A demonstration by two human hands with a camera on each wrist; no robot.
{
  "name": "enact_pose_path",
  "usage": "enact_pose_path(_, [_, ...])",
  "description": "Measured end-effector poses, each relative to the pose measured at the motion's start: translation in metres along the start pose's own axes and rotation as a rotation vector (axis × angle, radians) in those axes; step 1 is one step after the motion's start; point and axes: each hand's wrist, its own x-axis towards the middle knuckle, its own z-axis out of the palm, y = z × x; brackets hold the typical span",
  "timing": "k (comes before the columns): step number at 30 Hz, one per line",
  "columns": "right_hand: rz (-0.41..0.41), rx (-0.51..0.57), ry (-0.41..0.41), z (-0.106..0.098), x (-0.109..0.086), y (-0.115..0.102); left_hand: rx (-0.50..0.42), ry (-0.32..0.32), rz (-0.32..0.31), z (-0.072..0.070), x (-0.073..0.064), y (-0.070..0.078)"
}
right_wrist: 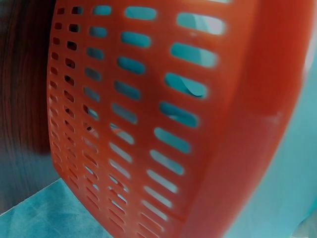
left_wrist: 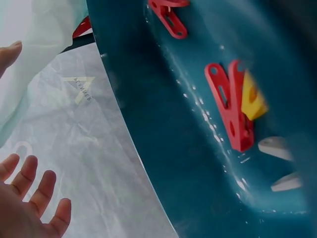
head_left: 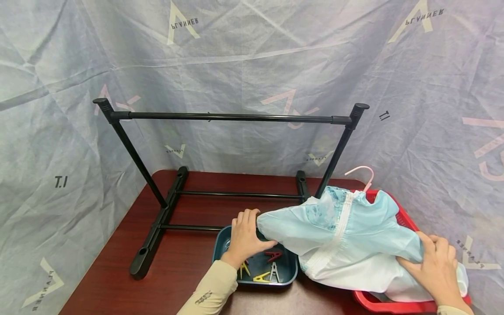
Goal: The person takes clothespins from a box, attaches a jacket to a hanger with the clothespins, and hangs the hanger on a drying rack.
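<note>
A pale blue and white child's garment (head_left: 366, 245) with a white waistband lies across the red basket (head_left: 409, 306). A pink hanger (head_left: 366, 173) sticks out of its neck end. My left hand (head_left: 246, 238) is at the garment's left end, thumb and fingers apart around its edge. In the left wrist view its fingers (left_wrist: 42, 191) are spread and hold nothing. On the garment's right part rests my right hand (head_left: 437, 262), thumb lying over the cloth. The right wrist view shows mostly the basket's slotted wall (right_wrist: 143, 124), so that hand's grip is hardly visible there.
Under my left hand stands a dark blue tray (head_left: 289, 273) with several red, yellow and grey clothespins (head_left: 273, 272). A black rack (head_left: 236, 117) with a high crossbar stands behind on the dark red table (head_left: 102, 280). Grey printed cloth (head_left: 244, 65) hangs at the back.
</note>
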Motion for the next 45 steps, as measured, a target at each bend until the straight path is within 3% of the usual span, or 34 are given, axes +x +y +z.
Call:
enact_pose_path(6, [0.005,0.003,-0.005,0.0,0.0,-0.001,0.052,-0.079,-0.022,-0.001,-0.003,-0.004])
enact_pose_path(14, [0.02,0.006,-0.02,-0.001,0.0,-0.001,0.033,-0.143,-0.035,0.0,-0.007,-0.008])
enact_pose_path(24, [0.042,0.022,-0.05,-0.003,-0.001,0.0,0.157,-0.331,0.002,0.0,-0.011,-0.007])
enact_pose_path(30, [0.042,0.028,-0.043,-0.003,-0.001,0.0,0.209,-0.372,0.015,0.001,-0.012,-0.007])
enact_pose_path(45, [0.047,0.025,-0.047,-0.003,-0.002,0.0,0.21,-0.441,0.016,0.007,-0.019,-0.011])
